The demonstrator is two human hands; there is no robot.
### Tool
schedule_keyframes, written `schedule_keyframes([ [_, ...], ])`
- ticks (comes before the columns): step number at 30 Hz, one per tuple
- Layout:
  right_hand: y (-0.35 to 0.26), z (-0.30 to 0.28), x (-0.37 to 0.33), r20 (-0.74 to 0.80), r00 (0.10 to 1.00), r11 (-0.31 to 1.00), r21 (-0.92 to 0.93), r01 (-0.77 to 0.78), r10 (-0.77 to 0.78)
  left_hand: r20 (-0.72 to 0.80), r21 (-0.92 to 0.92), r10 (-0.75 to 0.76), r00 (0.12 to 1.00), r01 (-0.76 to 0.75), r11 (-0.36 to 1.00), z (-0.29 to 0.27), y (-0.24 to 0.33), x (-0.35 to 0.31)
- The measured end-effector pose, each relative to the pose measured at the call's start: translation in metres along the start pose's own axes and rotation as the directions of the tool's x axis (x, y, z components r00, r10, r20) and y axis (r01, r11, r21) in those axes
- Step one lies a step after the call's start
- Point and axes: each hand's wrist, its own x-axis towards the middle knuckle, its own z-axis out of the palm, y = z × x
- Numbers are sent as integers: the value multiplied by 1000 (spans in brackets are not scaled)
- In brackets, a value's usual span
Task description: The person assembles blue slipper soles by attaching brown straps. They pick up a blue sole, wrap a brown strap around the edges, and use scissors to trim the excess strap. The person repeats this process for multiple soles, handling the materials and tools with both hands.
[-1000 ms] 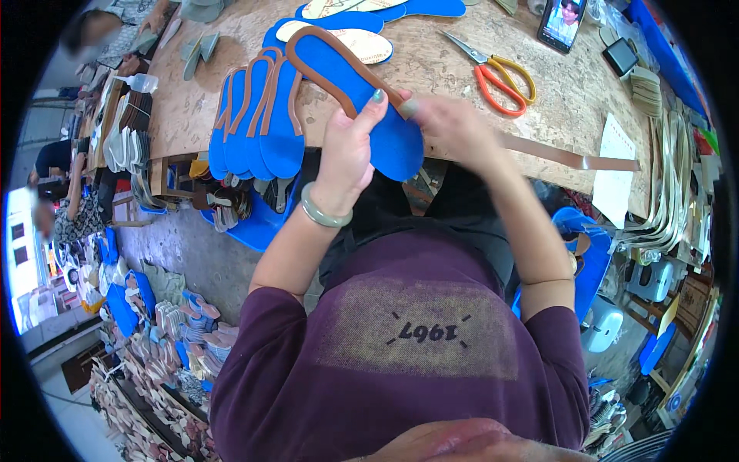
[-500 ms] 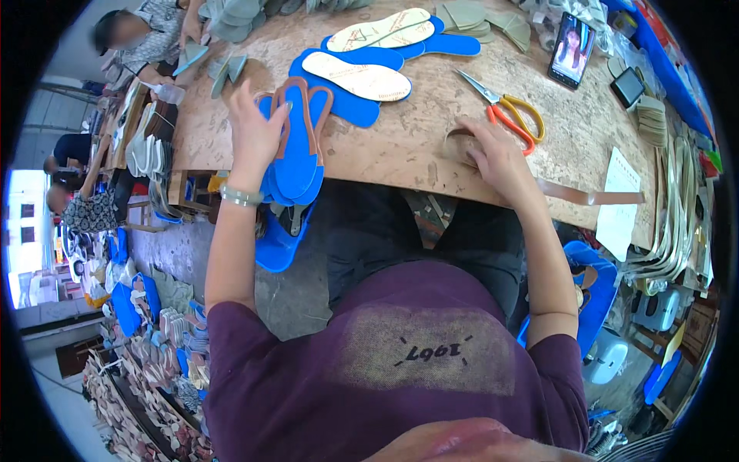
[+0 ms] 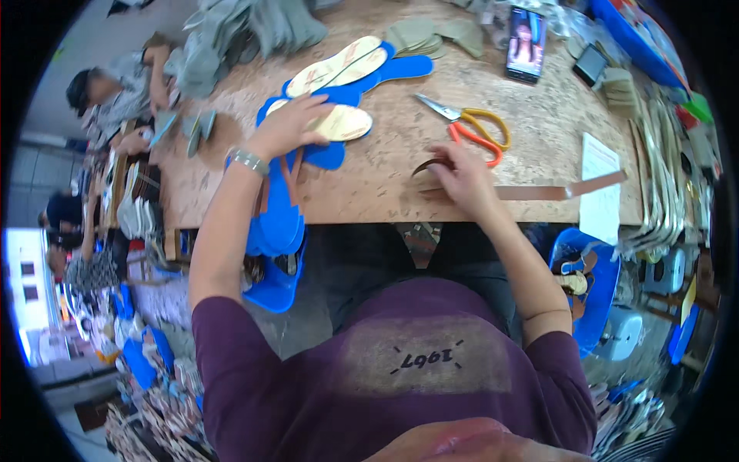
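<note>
My left hand (image 3: 286,129) reaches over a cream insole (image 3: 348,123) that lies on blue sole pieces (image 3: 329,157). Its fingers are stretched out across the insole's left end, thumb apart. Below that wrist, blue sole shapes with brown straps (image 3: 275,225) overhang the table's near edge, partly hidden by my forearm. My right hand (image 3: 462,179) is closed around a brown strap strip (image 3: 531,193); a curved end shows left of the fingers and a long tail runs right. Beyond that hand lie scissors (image 3: 479,131) with orange and yellow handles, blades half apart.
More cream insoles (image 3: 336,68) on blue pieces lie farther back. A lit phone (image 3: 526,45) stands at the back right, near a small dark device (image 3: 590,65). White paper (image 3: 599,208) lies under the strip's end. Blue bins (image 3: 277,286) sit below the table; a co-worker (image 3: 115,100) is far left.
My left hand has moved right from the strapped blue soles to the cream insole. My right hand keeps the brown strip near the scissors. The view has shifted slightly.
</note>
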Motion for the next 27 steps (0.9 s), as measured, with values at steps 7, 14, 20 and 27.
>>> schedule_keyframes([
  [7, -11, 5, 6, 63, 995, 979, 192, 66, -80, -366, 9, -16, 931, 20, 1000, 19, -9, -1],
  [14, -39, -2, 7, 57, 979, 905, 393, 159, -197, -884, -114, -169, 437, 149, 982, -6, -29, 42],
  [20, -72, 11, 23, 70, 997, 807, 589, -52, 13, -946, -182, -195, 260, 73, 981, -29, 20, 47],
  [27, -99, -17, 39, 38, 994, 557, 826, -87, 98, -504, -853, -654, 564, -446, 272, -5, 121, 26],
])
